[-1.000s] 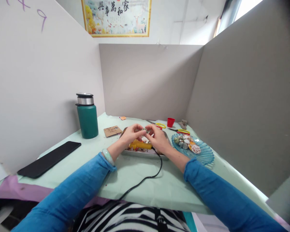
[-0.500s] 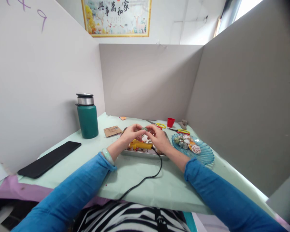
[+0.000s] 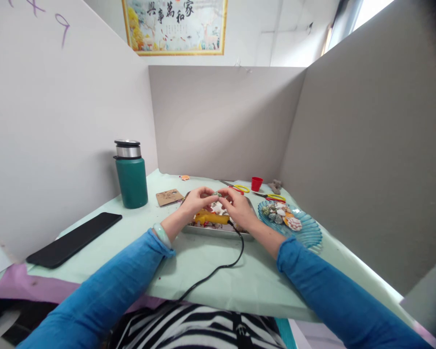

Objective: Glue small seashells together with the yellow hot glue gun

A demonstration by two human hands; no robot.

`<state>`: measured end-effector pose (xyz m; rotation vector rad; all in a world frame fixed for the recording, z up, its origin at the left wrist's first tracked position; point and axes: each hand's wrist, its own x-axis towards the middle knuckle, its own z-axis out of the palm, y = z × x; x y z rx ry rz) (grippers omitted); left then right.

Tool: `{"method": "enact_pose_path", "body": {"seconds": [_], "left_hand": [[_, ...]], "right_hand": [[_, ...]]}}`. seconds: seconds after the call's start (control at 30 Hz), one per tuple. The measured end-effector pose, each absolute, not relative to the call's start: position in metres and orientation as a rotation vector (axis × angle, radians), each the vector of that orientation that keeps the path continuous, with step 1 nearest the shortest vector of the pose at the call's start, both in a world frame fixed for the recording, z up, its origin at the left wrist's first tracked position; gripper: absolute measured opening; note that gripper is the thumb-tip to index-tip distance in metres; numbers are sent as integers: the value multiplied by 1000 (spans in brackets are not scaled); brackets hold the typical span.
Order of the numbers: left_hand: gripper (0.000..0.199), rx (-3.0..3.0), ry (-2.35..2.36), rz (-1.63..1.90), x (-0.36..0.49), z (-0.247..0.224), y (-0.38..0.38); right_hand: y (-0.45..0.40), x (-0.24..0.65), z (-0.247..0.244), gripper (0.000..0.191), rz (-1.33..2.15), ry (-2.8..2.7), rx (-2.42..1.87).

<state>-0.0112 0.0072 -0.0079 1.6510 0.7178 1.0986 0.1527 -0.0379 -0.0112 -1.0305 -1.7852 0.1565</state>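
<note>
Between the fingertips of both hands is a small greenish shell (image 3: 217, 194), mostly covered by the fingers. My left hand (image 3: 198, 201) pinches it from the left, and my right hand (image 3: 236, 203) pinches it from the right. Both hands are raised over a metal tray (image 3: 218, 233) that holds several small shells and pieces. A yellow glue gun (image 3: 212, 217) lies across the tray just below my hands, its black cord (image 3: 223, 266) trailing toward the table's front edge. On the right, a blue glass plate (image 3: 310, 236) carries several green, white and patterned shells (image 3: 294, 223).
A green bottle (image 3: 132, 179) and a black flat slab (image 3: 76, 240) are on the left. Beside the tray lies a brown card (image 3: 169, 197). Scissors (image 3: 271, 197), more scissors (image 3: 238, 188) and a red cup (image 3: 256, 183) are behind. Grey panels (image 3: 221, 121) enclose the table.
My fingers have shifted only very slightly around the small greenish shell, which looks turned a little. Everything else is in the same place.
</note>
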Motion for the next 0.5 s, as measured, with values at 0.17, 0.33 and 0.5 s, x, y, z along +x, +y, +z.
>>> {"method": "enact_pose_path", "body": {"seconds": [0.17,0.33,0.5], "left_hand": [[39,1622,741,1117,-10,-4,2],[40,1595,751,1119,-10,-2,-1],[38,1628,760,1092,-11,-3,2]], "right_hand": [[-40,152,-10,17,153,-1802,-1047],[-40,152,-10,17,126,-1817,-1041],[-38,153,-12,16,116,-1824,-1029]]}}
